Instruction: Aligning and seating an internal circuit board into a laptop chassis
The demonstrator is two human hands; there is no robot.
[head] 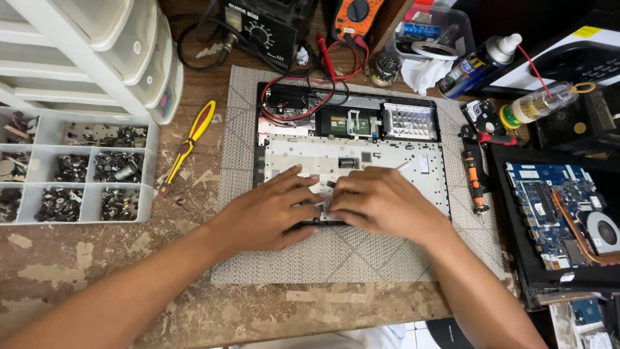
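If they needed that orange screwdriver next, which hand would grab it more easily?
Probably the right hand. The screwdriver lies just beyond it on the mat's right side, while the left hand would have to cross over the laptop shell.

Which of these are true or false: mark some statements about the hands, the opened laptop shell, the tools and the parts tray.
1. Both hands, left hand and right hand, rest on the opened laptop shell. True.
2. The yellow-handled tool lies in the right hand. False: it lies on the bench, left of the mat, untouched.
3. The blue circuit board sits to the right of the mat. True.
4. The compartment tray of small parts is to the right of the shell. False: it is at the far left.
5. The orange screwdriver lies beside the shell's right edge. True.
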